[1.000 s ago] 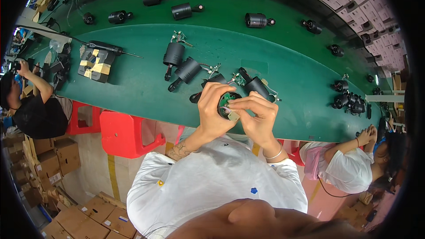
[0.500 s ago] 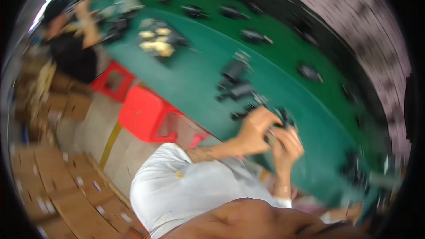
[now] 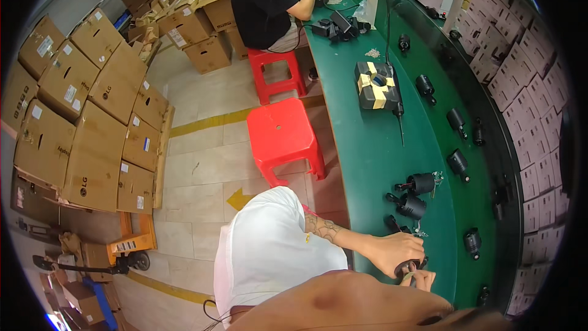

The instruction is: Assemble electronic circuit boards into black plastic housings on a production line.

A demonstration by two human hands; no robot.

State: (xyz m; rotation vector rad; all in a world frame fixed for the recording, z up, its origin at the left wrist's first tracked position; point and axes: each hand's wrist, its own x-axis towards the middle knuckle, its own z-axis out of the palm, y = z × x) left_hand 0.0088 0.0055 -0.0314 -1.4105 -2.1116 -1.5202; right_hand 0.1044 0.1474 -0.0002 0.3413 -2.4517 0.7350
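Note:
My left hand [image 3: 392, 254] is closed around a dark rounded part [image 3: 407, 267] at the near edge of the green work table. My right hand [image 3: 421, 279] meets it from the right, its fingers bent and pinching at the same part; most of the part hides between the hands. Just beyond them lie several black cylindrical lamp-like fittings, among them one finned fitting [image 3: 410, 206] and another [image 3: 420, 182] farther off. Small clear bags with metal bits [image 3: 420, 230] lie against them.
A black block with yellow tape [image 3: 376, 89] stands farther up the table [image 3: 361, 147], beside a corded electric screwdriver [image 3: 399, 109]. Single black fittings [image 3: 457, 163] line the green belt at right. A red stool [image 3: 282, 132], a seated co-worker [image 3: 263, 6] and stacked cartons [image 3: 98, 147] are leftward.
My view has swung to the left, so the table runs more upright in it and cartons show. The blur has gone. Both hands remain together around the dark part.

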